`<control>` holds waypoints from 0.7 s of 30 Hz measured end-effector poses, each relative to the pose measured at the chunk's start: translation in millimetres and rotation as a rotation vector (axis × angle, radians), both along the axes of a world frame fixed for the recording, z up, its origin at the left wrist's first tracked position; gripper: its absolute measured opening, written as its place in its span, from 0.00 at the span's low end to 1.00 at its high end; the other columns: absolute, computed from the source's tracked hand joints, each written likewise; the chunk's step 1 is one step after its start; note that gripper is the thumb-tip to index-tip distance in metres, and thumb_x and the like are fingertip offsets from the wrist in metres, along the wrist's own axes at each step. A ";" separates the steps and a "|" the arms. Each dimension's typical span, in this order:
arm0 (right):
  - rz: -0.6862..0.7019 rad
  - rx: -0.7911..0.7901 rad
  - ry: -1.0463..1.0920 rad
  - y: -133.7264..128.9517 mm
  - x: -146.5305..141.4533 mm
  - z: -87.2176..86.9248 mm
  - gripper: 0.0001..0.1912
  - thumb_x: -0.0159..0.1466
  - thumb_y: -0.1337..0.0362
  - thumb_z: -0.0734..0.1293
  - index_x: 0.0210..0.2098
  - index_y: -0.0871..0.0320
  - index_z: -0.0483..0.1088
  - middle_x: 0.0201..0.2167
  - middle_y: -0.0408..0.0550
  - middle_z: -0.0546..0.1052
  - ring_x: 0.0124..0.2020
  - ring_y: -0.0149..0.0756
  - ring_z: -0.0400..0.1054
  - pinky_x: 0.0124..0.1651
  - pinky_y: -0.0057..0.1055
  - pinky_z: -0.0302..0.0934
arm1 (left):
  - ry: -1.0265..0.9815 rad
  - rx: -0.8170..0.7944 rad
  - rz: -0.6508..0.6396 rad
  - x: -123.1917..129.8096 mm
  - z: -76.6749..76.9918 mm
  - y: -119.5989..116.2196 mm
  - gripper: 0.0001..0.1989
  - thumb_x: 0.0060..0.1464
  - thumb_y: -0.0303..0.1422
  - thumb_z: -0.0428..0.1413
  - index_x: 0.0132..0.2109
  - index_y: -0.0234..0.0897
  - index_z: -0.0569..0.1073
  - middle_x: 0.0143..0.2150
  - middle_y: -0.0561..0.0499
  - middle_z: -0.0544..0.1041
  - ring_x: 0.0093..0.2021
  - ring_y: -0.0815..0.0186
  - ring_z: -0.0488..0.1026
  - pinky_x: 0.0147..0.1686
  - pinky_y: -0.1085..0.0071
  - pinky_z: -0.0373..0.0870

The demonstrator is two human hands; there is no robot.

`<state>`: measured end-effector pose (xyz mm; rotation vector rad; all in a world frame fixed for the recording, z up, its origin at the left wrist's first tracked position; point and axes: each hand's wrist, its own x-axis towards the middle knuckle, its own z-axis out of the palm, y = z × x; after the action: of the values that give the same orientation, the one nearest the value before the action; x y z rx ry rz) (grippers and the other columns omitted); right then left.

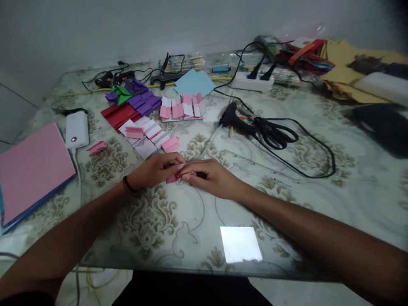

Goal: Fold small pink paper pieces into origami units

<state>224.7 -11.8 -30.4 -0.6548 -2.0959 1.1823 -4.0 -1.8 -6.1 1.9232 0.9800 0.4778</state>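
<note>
Between my two hands lies a small folded piece of pink paper (173, 177), partly covered by fingers. My left hand (158, 168), with a dark band at its wrist, closes on the paper's left side. My right hand (212, 176) pinches its right side, thumb below and fingers above. Just beyond are pink and white folded papers (148, 135), lying in an overlapping group. Another folded pink paper (97, 148) sits apart to the left. Farther back is a second set of pink and white folded pieces (182, 107), beside red folded paper (120, 115) and purple folded paper (144, 102).
A black glue gun (237, 121) with a coiled cord rests right of centre, near a clear ruler (261, 166). A white power strip (253, 82) stands behind. At left are a white power bank (77, 128) with its cable and a pink paper stack (35, 174).
</note>
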 end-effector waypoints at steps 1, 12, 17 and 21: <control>-0.008 -0.010 -0.008 -0.2 0.0 0.6 0.12 0.74 0.60 0.67 0.43 0.61 0.80 0.32 0.45 0.79 0.30 0.28 0.69 0.34 0.24 0.60 | -0.001 0.004 -0.005 -0.1 0.3 -0.1 0.11 0.66 0.38 0.55 0.42 0.35 0.76 0.27 0.56 0.75 0.27 0.73 0.67 0.30 0.77 0.63; -0.064 -0.149 -0.050 -3.6 1.0 -0.1 0.13 0.72 0.53 0.67 0.44 0.58 0.69 0.24 0.36 0.67 0.25 0.27 0.59 0.29 0.24 0.52 | 0.030 0.034 -0.024 -1.4 0.3 0.5 0.07 0.64 0.34 0.55 0.40 0.35 0.74 0.24 0.60 0.72 0.25 0.75 0.65 0.29 0.77 0.60; -0.062 -0.181 -0.036 -3.8 1.0 -1.3 0.14 0.72 0.54 0.67 0.49 0.57 0.67 0.25 0.37 0.67 0.26 0.28 0.60 0.29 0.25 0.52 | 0.060 0.047 -0.022 -1.1 0.6 -0.4 0.09 0.66 0.35 0.55 0.37 0.36 0.72 0.22 0.60 0.68 0.24 0.75 0.63 0.28 0.76 0.58; -0.052 -0.197 -0.025 -4.2 1.4 -1.5 0.14 0.72 0.54 0.67 0.50 0.56 0.67 0.26 0.37 0.68 0.26 0.28 0.60 0.29 0.26 0.52 | 0.070 0.057 -0.036 -0.9 0.6 -0.6 0.11 0.67 0.35 0.53 0.35 0.36 0.70 0.23 0.60 0.68 0.24 0.75 0.63 0.28 0.76 0.58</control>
<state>226.1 -16.0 -31.9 -0.8120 -1.9858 1.3694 -5.0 -2.4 -5.5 2.0169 0.9845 0.4245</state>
